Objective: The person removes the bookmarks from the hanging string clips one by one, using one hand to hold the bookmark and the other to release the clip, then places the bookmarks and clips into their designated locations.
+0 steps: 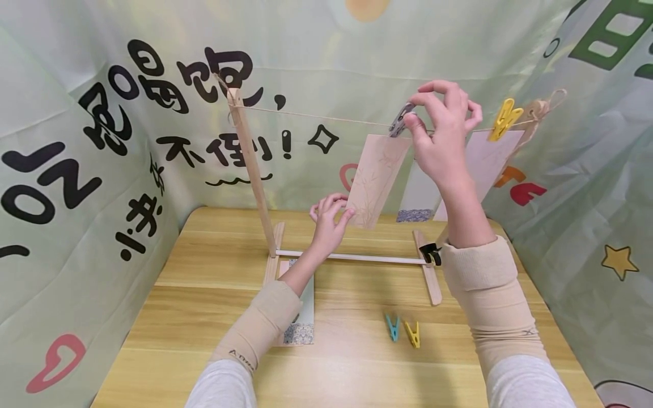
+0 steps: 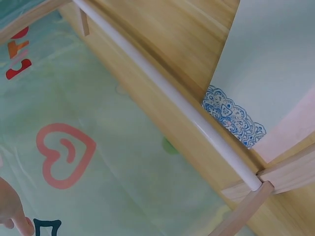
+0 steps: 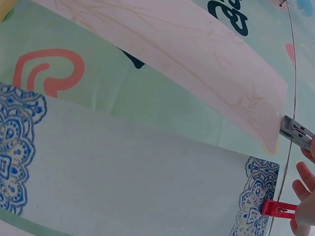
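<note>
My right hand [image 1: 441, 130] pinches a grey clothespin [image 1: 401, 120] at the thin string [image 1: 326, 118]. Below that clothespin hangs a pink card [image 1: 378, 181] with faint plant drawings, the jaws at its top edge in the right wrist view. At the card's lower left edge is my left hand [image 1: 330, 224], thumb tip right at the edge and fingers loosely bent. A pale card with blue lace-patterned ends [image 3: 147, 157] hangs beside it from a red clothespin [image 3: 278, 209], close to the right fingers. Farther right, a yellow clothespin [image 1: 505, 120] holds another pale card [image 1: 490, 164].
The string runs between wooden posts [image 1: 252, 170], joined low down by a white rod [image 1: 377, 259]. Cards [image 1: 301, 334] lie under my left forearm. A blue clothespin [image 1: 392, 328] and a yellow one [image 1: 412, 334] lie on the wooden table [image 1: 347, 374]. Printed cloth [image 1: 306, 68] surrounds it.
</note>
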Available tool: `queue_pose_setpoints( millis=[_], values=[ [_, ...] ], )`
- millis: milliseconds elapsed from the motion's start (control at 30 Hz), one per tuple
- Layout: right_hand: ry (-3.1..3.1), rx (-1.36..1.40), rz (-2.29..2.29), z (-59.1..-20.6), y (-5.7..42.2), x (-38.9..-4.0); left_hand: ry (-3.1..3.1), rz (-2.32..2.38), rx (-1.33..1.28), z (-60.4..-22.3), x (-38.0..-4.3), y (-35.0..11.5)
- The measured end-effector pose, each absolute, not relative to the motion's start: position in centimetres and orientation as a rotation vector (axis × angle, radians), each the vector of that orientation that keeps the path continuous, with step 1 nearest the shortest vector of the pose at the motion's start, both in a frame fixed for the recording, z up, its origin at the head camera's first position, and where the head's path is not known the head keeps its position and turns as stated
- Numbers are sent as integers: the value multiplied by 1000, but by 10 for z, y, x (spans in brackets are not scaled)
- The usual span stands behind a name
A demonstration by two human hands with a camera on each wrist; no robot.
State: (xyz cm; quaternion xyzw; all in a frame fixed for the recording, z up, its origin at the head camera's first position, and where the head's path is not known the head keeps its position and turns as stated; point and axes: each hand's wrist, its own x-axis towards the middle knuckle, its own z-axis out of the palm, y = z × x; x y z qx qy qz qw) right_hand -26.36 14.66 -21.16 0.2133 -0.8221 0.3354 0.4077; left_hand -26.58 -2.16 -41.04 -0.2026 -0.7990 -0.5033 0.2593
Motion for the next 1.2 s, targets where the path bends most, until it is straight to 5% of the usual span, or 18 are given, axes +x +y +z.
queue_pose_setpoints(
  millis=[1200],
  values=[
    [-1939, 459, 849, -210, 156, -256, -2064, -1385, -569, -411, -263, -23]
  ],
)
